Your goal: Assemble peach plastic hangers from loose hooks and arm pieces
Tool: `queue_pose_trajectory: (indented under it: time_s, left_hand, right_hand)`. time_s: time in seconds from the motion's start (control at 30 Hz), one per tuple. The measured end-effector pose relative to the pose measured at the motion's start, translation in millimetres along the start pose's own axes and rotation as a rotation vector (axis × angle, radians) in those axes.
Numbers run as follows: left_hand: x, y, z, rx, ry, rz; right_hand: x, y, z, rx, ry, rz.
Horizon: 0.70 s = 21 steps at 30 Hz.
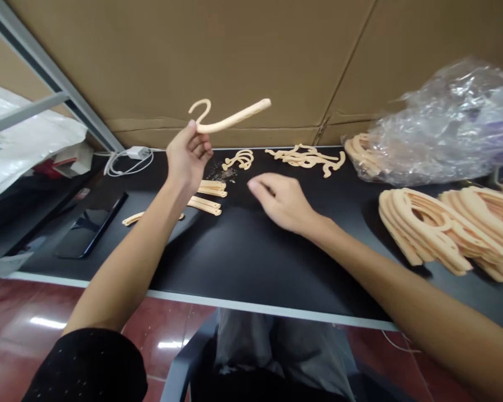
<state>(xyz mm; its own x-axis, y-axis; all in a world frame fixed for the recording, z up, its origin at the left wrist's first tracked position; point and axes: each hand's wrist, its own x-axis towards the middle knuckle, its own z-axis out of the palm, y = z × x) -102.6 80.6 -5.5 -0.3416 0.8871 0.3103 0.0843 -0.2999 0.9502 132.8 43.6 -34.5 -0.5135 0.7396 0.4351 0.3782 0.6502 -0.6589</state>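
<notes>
My left hand [188, 153] is raised above the table and closed on a pale tan hanger [230, 120], gripped near the base of its curved hook. The hanger's arm slants up to the right. Over the middle of the table is my right hand [283, 201], its fingers curled and thumb drawn in; anything inside them is hidden. Flat pale strips [207, 195] lie behind my left forearm, partly covered by it. Beyond my hands are a few small curved pieces [240, 159] and a loose heap of curved tan pieces [308, 157].
Stacks of pale hanger-like pieces [423, 229] fill the right side, below a clear plastic bag [440, 134]. A dark phone [92, 226] and a white charger cable [129, 162] lie on the left. Cardboard [218, 56] rises behind the black table [251, 262].
</notes>
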Motion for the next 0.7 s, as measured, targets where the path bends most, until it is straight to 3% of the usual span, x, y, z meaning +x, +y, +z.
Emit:
queue_pose_trajectory:
  time_s: [0.1, 0.2, 0.37, 0.53, 0.7]
  left_hand:
    - [-6, -1, 4.0, -0.079, -0.026, -0.017]
    - [-13, 1, 10.5, -0.237, -0.023, -0.072]
    - [-21, 5, 17.0, -0.381, -0.031, -0.108]
    - [-23, 2, 18.7, -0.41, -0.072, -0.115]
    - [-24, 0, 20.5, -0.417, -0.128, -0.105]
  right_hand:
    - [-13, -23, 17, -0.19, -0.247, -0.281]
    - [-21, -37, 29, -0.328, -0.362, -0.361]
    - [-18, -33, 19, -0.446, -0.242, -0.417]
    - [-12, -24, 5, -0.612, -0.071, -0.255]
    - [-15, -25, 8, -0.52, -0.198, -0.269]
